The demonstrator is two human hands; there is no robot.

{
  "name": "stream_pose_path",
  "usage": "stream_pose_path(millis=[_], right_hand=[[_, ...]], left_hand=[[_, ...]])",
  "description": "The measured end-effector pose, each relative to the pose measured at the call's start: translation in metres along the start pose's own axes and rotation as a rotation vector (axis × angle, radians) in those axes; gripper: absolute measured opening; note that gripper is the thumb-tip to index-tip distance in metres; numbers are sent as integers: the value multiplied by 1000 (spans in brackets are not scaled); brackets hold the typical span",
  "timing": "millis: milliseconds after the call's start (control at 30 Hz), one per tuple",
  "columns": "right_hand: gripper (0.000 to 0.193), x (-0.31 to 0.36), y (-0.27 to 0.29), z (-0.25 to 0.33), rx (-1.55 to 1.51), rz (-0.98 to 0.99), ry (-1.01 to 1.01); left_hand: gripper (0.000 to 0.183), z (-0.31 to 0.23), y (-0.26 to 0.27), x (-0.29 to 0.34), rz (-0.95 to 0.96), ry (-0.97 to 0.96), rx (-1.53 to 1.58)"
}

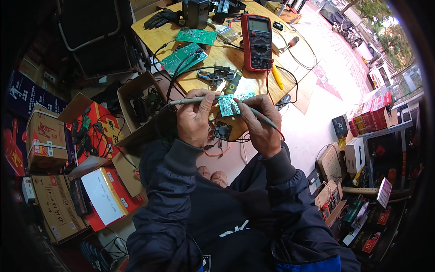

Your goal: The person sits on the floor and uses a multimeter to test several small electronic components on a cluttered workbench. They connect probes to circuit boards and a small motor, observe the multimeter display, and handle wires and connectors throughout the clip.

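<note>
In front of me, between my hands, is a small green circuit board [226,109], dense with solder points and small parts. My left hand [195,118] is closed round a slim grey test probe [186,100], its tip end toward the board's top edge. My right hand [261,122] pinches another grey test probe [263,119] with a red lead, its red tip end at the board's right side. Fingers hide how the board is supported and whether either tip touches it. Beyond the board, a red multimeter [258,43] lies on the wooden table [181,86].
Two larger green circuit boards [183,58], a black glove [161,18] and a yellow-handled tool [277,77] lie on the table. A small black fan [222,131] sits at its near edge. Cardboard boxes [46,136] crowd the left; red boxes [371,115] stand at the right.
</note>
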State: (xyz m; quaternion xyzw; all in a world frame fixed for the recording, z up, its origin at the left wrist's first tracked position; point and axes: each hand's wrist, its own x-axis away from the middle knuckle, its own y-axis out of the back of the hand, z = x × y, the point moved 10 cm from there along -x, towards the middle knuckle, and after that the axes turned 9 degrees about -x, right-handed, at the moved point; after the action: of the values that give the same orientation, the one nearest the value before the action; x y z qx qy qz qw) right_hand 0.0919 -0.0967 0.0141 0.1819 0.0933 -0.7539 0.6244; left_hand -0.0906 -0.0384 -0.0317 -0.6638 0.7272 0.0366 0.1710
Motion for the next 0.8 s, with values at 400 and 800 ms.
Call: stream_pose_path(millis=[400, 800], right_hand=[[15, 0, 1, -4, -10, 10, -36], [17, -1, 0, -4, -11, 19, -26]], left_hand=[[19, -1, 0, 0, 31, -11, -97], [18, 2, 0, -1, 42, -12, -104]])
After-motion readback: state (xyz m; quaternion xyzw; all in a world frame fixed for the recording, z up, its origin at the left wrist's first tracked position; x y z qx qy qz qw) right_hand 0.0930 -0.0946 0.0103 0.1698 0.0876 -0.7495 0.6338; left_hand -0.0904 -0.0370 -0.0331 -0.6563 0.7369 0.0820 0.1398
